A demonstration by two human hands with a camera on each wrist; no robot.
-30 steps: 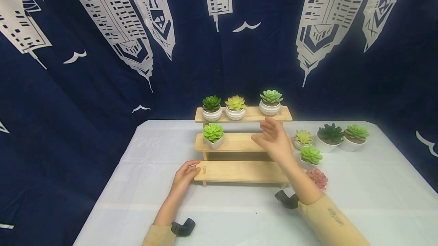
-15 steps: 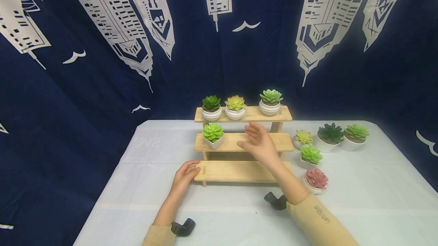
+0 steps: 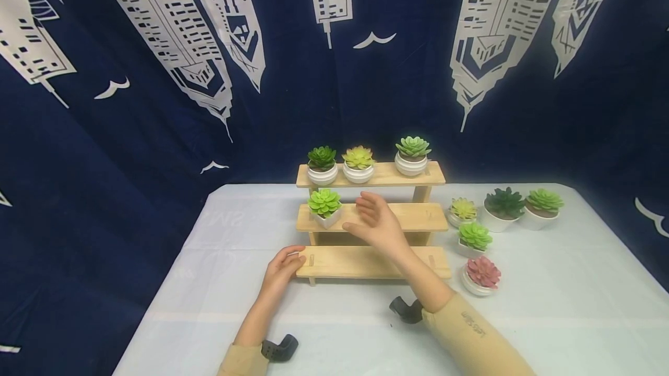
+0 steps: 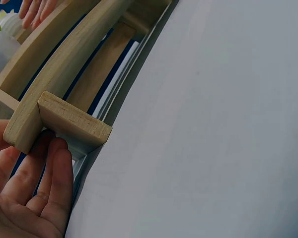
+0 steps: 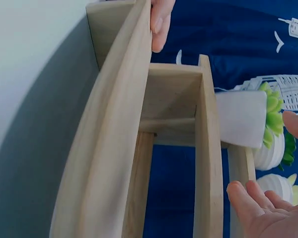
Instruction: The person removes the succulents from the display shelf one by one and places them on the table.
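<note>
A three-tier wooden plant stand (image 3: 366, 262) stands on the white-covered table. My left hand (image 3: 282, 269) grips the left end of its lowest board; in the left wrist view the fingers (image 4: 54, 173) curl under the wood. My right hand (image 3: 380, 226) hovers before the middle tier, fingers apart, holding nothing. Just left of it, a bright green succulent (image 3: 324, 203) in a square white pot sits on that tier. Along the top board are a dark green succulent (image 3: 322, 161), a yellow-green succulent (image 3: 358, 161) and a pale green succulent (image 3: 412, 152), all in round white pots.
Right of the stand, several potted succulents are on the table: a small yellow one (image 3: 463, 210), a dark green one (image 3: 503, 207), a light green one (image 3: 543, 204), a bright green one (image 3: 474, 237) and a pink one (image 3: 483, 274). A navy curtain (image 3: 292, 120) hangs behind.
My right hand has moved left and slightly down, from the stand's right side toward the square-potted succulent, uncovering the pink one. My left hand stays on the stand.
</note>
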